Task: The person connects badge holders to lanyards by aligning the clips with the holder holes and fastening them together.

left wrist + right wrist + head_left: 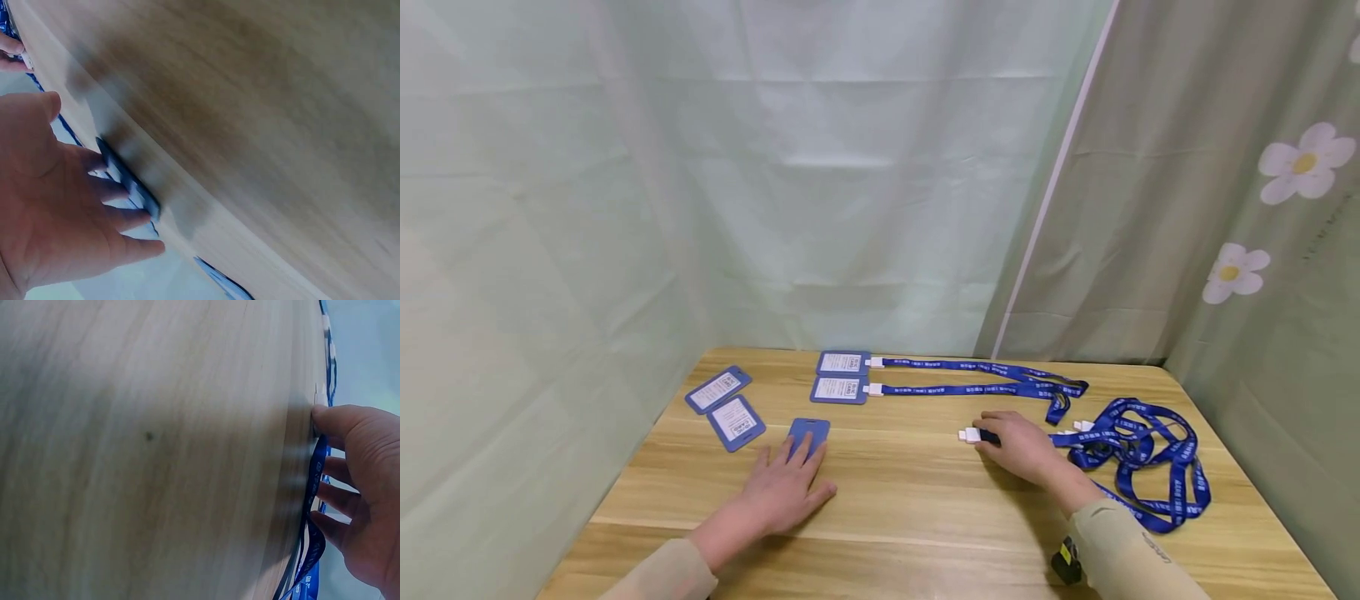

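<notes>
My left hand (pixel 781 496) lies over a plain blue card holder (pixel 811 427), its fingers spread and straight with the tips on it. From the left wrist view, that holder (pixel 134 184) shows edge-on at the fingertips. On the right, my right hand (pixel 1021 447) pinches a blue lanyard close to its white clip (pixel 972 435), which points left. The lanyard's printed strap (pixel 315 475) trails below the fingers in the right wrist view and runs toward a tangle of blue lanyards (pixel 1180 467).
Two card holders (pixel 840 389) with lanyards attached lie at the back, their straps (pixel 955 390) stretched rightward. Two loose card holders (pixel 736 423) with white cards sit at the left, overlapping at a corner. A curtain (pixel 850 208) hangs behind the wooden table (pixel 895 517).
</notes>
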The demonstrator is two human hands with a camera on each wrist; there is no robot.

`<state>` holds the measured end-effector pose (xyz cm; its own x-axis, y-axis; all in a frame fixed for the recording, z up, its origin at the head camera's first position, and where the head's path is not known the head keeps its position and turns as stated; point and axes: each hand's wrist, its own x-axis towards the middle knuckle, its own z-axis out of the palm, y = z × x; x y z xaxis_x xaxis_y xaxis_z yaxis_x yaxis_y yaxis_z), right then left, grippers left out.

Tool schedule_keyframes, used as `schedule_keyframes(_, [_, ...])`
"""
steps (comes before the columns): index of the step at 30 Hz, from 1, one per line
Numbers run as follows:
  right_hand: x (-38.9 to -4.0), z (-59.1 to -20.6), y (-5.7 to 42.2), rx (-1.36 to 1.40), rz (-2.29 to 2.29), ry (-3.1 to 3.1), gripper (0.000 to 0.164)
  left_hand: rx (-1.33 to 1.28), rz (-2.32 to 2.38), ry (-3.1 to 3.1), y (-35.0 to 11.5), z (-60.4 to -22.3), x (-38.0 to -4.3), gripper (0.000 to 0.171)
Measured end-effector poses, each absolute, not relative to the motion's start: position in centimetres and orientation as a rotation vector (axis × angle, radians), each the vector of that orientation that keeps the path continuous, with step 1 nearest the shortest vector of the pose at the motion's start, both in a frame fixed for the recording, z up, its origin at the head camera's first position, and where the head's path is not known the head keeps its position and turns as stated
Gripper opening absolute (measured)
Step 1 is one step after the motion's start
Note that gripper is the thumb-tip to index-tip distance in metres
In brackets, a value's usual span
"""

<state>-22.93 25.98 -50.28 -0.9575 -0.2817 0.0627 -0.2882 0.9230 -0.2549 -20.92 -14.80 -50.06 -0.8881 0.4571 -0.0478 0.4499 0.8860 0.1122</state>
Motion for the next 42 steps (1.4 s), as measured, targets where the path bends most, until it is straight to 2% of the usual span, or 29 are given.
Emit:
schedule_keyframes(22, [-23.0,-50.3,26.0,0.475,0.382,-3.055,0.045,1.178,0.231,2.703,-11.6,-49.8,-22.8,0.063])
schedule_keyframes(36, [-22.9,-50.4,25.7,0.467,0.38,-3.069,0.043,1.303,0.213,2.671,-9.5,-49.8,-23.9,0.054])
schedule_keyframes(42, [-22.9,-50.3,25.7,0.465,0.393,-3.064,0.043,1.171,0.206,2.753,-8.5,-49.4,-22.6,0.065])
